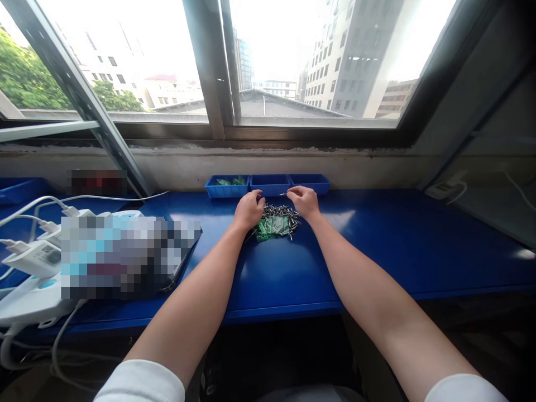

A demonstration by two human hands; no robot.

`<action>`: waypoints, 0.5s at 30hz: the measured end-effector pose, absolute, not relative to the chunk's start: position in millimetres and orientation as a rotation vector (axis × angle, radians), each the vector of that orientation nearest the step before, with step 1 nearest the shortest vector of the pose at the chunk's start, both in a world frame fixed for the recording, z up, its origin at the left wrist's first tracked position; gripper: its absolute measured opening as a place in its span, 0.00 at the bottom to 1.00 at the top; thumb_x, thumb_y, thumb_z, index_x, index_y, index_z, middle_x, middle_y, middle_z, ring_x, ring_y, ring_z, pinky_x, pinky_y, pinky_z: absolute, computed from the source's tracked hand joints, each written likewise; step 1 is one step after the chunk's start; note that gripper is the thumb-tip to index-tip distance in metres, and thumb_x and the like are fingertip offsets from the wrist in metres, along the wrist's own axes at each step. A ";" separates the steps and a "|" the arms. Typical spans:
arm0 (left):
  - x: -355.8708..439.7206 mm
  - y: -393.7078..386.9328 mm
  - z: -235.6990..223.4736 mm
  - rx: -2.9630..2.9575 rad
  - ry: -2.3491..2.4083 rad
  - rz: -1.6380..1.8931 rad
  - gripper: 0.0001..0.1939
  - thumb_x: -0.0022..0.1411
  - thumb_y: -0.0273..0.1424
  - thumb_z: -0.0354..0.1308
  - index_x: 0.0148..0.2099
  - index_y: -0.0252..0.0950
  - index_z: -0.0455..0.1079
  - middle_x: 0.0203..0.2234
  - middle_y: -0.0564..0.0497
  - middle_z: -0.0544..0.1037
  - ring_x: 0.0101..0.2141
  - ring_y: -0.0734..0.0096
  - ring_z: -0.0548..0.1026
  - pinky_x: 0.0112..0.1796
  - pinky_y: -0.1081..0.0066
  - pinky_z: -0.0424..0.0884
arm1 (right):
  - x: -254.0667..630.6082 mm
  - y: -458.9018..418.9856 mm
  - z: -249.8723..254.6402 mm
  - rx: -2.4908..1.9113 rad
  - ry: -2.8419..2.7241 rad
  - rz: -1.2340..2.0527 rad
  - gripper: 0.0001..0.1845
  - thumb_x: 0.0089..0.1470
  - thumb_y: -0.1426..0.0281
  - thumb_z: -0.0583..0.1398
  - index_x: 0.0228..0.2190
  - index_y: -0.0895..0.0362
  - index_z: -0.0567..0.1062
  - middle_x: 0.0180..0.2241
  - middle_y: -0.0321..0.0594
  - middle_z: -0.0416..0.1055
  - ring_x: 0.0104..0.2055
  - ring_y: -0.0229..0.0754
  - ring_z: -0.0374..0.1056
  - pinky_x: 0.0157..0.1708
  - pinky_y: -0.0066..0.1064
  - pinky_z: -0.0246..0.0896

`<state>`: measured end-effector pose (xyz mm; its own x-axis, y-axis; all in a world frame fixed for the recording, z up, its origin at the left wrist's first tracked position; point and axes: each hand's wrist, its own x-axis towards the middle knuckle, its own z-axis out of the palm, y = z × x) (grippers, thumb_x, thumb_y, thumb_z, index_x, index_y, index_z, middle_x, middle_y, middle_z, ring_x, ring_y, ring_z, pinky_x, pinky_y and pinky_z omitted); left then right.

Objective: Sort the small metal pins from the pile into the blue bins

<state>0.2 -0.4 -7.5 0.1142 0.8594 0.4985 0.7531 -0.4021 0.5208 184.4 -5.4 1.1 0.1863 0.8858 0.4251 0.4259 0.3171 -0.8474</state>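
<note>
From remote, I saw the right fingers (295, 191) pinching one slim piece (283, 194), needing steady grip; left fingers (257, 194) curled beside the metal pin pile (281, 210), their grasp unclear to me.

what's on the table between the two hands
In the head view, small metal pieces and green material lie between the left hand and right hand.

Shiny pins (285, 210) lie heaped, crumpled green plastic (274, 225) on the near side; a slim piece (283, 194) is held beyond.
</note>
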 end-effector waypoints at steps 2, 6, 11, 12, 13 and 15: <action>-2.1 2.5 -10.4 2.232 1.677 1.143 0.18 0.60 0.33 0.49 0.51 0.33 0.66 0.43 0.44 0.75 0.44 0.61 0.71 0.45 0.66 0.67 | 188.6 -3.7 1.4 -1.396 -1.456 0.340 0.12 0.44 0.66 0.57 0.31 0.56 0.77 0.31 0.38 0.75 0.37 0.44 0.67 0.41 0.35 0.60; -3.3 3.4 -12.8 2.259 1.711 1.073 0.18 0.60 0.33 0.48 0.50 0.33 0.67 0.44 0.42 0.74 0.45 0.59 0.71 0.46 0.64 0.66 | 195.1 3.0 1.7 -1.564 -1.450 0.129 0.19 0.44 0.68 0.56 0.41 0.54 0.75 0.40 0.40 0.74 0.48 0.52 0.59 0.49 0.46 0.52; -2.8 2.8 -15.9 2.303 1.781 0.886 0.18 0.60 0.33 0.47 0.51 0.34 0.66 0.47 0.41 0.72 0.49 0.57 0.68 0.48 0.63 0.64 | 205.0 15.7 -6.0 -1.713 -1.470 0.151 0.35 0.43 0.65 0.58 0.55 0.55 0.63 0.54 0.46 0.62 0.51 0.59 0.52 0.47 0.51 0.51; -3.2 3.4 -16.8 2.308 1.778 0.862 0.19 0.61 0.34 0.46 0.51 0.34 0.66 0.47 0.40 0.72 0.49 0.57 0.68 0.48 0.64 0.63 | 206.9 17.3 -8.1 -1.725 -1.489 0.182 0.37 0.42 0.65 0.59 0.56 0.54 0.60 0.55 0.47 0.61 0.52 0.60 0.52 0.47 0.51 0.51; -3.6 4.0 -17.7 2.312 1.769 0.845 0.19 0.61 0.35 0.47 0.51 0.34 0.66 0.47 0.40 0.72 0.49 0.57 0.68 0.48 0.64 0.63 | 208.4 18.3 -9.7 -1.727 -1.508 0.214 0.39 0.42 0.65 0.59 0.57 0.54 0.58 0.56 0.48 0.60 0.53 0.60 0.51 0.47 0.50 0.52; -4.2 5.2 -18.8 2.319 1.739 0.821 0.20 0.61 0.38 0.47 0.51 0.34 0.67 0.48 0.40 0.72 0.49 0.57 0.68 0.48 0.65 0.63 | 209.8 18.4 -11.1 -1.717 -1.539 0.259 0.42 0.42 0.65 0.59 0.59 0.54 0.55 0.56 0.48 0.59 0.54 0.59 0.51 0.48 0.49 0.52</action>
